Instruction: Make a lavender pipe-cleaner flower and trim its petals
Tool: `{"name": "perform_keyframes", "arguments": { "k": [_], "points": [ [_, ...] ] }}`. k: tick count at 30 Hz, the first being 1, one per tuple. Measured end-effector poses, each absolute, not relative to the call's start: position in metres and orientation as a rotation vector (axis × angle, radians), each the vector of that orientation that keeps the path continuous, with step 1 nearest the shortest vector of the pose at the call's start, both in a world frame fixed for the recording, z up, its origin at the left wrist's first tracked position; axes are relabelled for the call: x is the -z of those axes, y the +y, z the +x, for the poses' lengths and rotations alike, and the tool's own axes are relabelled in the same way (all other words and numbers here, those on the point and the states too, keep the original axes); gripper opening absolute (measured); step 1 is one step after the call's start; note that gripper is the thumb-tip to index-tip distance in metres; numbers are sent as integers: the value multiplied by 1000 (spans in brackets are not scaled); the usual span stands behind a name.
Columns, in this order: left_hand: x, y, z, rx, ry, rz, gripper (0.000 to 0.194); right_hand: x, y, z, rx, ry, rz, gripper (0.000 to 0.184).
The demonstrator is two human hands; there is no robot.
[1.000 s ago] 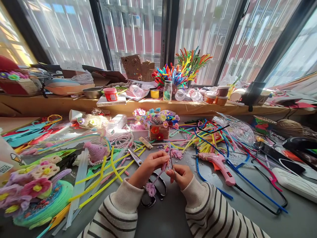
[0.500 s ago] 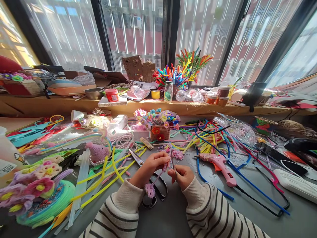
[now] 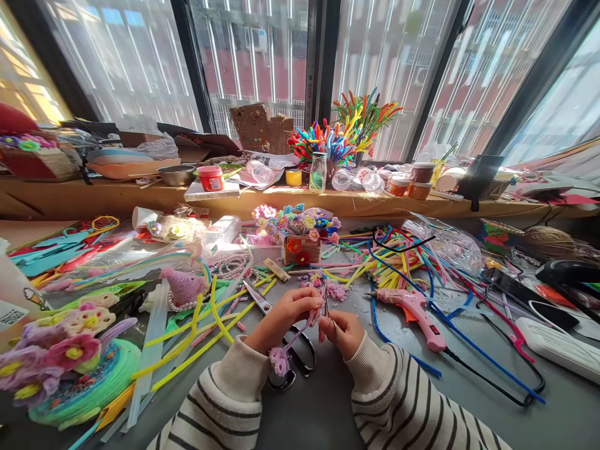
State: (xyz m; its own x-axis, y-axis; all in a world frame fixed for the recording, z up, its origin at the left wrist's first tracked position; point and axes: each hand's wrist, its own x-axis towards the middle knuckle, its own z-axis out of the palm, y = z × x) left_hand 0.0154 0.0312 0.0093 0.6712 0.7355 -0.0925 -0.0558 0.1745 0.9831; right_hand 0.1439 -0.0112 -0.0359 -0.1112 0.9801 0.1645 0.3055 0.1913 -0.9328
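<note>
My left hand pinches a lilac-pink pipe-cleaner stem, and a small fuzzy flower dangles from it below the palm. In my right hand is a pair of small pointed scissors, tips upward, right beside the left fingertips. The handles are mostly covered by the fingers. Under my left hand lies a larger pair of black-handled scissors, its blades pointing up and left on the grey table. Fuzzy pink flower pieces rest just beyond my fingers.
A pink glue gun with a black cord lies to the right, near blue pipe cleaners. On the left are yellow pipe cleaners, clear glue sticks and a fuzzy flower piece. A flower-filled basket stands behind; jars line the sill.
The hanging flower has swung slightly left and up. The small scissors have shifted a little right, while both hands keep nearly the same place and grip.
</note>
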Motion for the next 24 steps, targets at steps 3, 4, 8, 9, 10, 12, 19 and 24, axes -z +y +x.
{"name": "perform_keyframes", "arguments": {
  "k": [3, 4, 8, 9, 10, 12, 19, 24],
  "points": [
    [-9, 32, 15, -638, 653, 1286, 17, 35, -12, 145, -941, -1580, -1332, 57],
    [-9, 32, 15, -643, 652, 1288, 17, 36, -12, 145, -942, -1575, -1329, 57],
    [-8, 32, 15, -640, 632, 1293, 17, 40, -11, 144, -1014, -1532, -1201, 57],
    [-8, 31, 15, -623, 616, 1289, 17, 41, -10, 144, -1064, -1522, -1153, 58],
    [-8, 31, 15, -599, 598, 1285, 17, 43, -9, 143, -1117, -1512, -1108, 59],
    [-9, 30, 15, -546, 576, 1280, 18, 44, -8, 143, -1185, -1492, -1052, 61],
    [-11, 29, 15, -608, 662, 1298, 18, 40, -9, 144, -981, -1494, -1237, 53],
    [-11, 29, 16, -633, 689, 1276, 19, 42, -9, 143, -955, -1463, -1243, 53]
  ]
}}
